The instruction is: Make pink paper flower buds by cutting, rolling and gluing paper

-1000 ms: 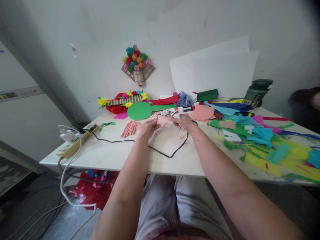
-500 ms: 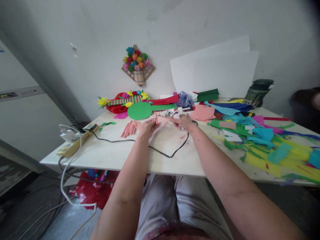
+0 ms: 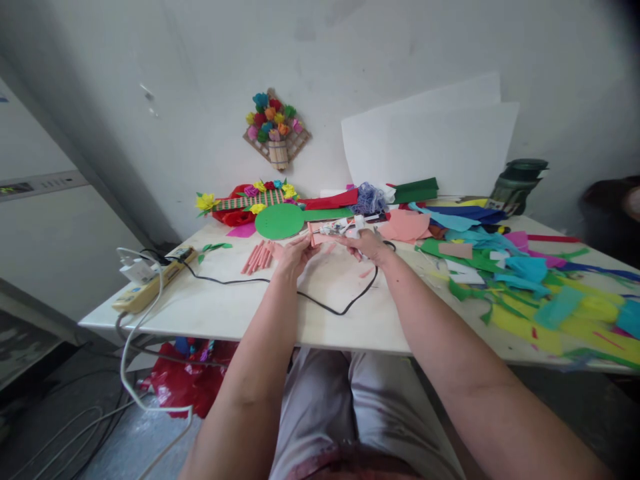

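My left hand (image 3: 298,255) pinches a small piece of pink paper (image 3: 314,236) with a rolled edge, held just above the table. In my right hand (image 3: 371,247) is a white glue gun (image 3: 359,224), its nozzle toward the pink paper; the fingers cover much of its body. The right fingertips are close to the paper's right end, and I cannot tell if they touch it. A black cord (image 3: 345,312) runs from near the right hand across the table. Several rolled pink paper tubes (image 3: 257,257) lie left of my left hand.
A yellow power strip (image 3: 150,290) with plugs lies at the table's left end. Behind my hands are a green paper disc (image 3: 279,221), a flower-trimmed piece (image 3: 250,200) and purple shredded strands (image 3: 369,199). Colored paper scraps (image 3: 520,267) cover the right side, near a green bottle (image 3: 515,187).
The pink paper and its rolled edge have shifted very slightly left with my left hand. My right hand and the glue gun stay almost where they were.
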Tool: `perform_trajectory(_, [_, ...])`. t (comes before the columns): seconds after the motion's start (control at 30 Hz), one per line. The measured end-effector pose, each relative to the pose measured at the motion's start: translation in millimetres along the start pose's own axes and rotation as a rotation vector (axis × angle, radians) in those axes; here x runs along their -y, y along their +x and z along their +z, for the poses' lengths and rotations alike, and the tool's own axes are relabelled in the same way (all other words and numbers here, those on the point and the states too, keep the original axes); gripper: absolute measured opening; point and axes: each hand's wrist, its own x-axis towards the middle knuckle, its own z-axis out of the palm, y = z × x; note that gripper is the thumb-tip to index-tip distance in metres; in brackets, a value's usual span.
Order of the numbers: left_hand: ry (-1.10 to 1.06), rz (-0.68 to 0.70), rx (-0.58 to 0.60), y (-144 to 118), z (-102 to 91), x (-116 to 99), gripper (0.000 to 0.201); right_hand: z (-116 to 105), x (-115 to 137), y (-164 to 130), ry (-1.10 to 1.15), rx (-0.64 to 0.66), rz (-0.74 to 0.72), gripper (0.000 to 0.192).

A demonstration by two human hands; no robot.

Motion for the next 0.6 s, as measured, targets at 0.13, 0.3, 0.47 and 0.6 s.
perform_trajectory(0.13, [-0.007,0.008,-0.006,-1.9,1.2,-1.2,0.008,0.0,0.7,-0.4,0.001,0.020,-0.009,0.036])
perform_trajectory(0.3, [-0.027,0.026,-0.028,-1.6,1.5,-1.2,0.007,0.8,1.8,-0.8,-0.006,0.029,-0.011,0.034])
perform_trajectory(0.47, [-0.034,0.038,-0.043,2.8,-1.9,0.7,0.008,1.2,1.7,-1.2,-0.003,0.043,-0.014,0.035])
perform_trajectory(0.6, [-0.036,0.042,-0.033,4.2,-3.7,1.0,0.008,0.5,-0.1,-0.5,-0.013,0.060,-0.020,0.036])
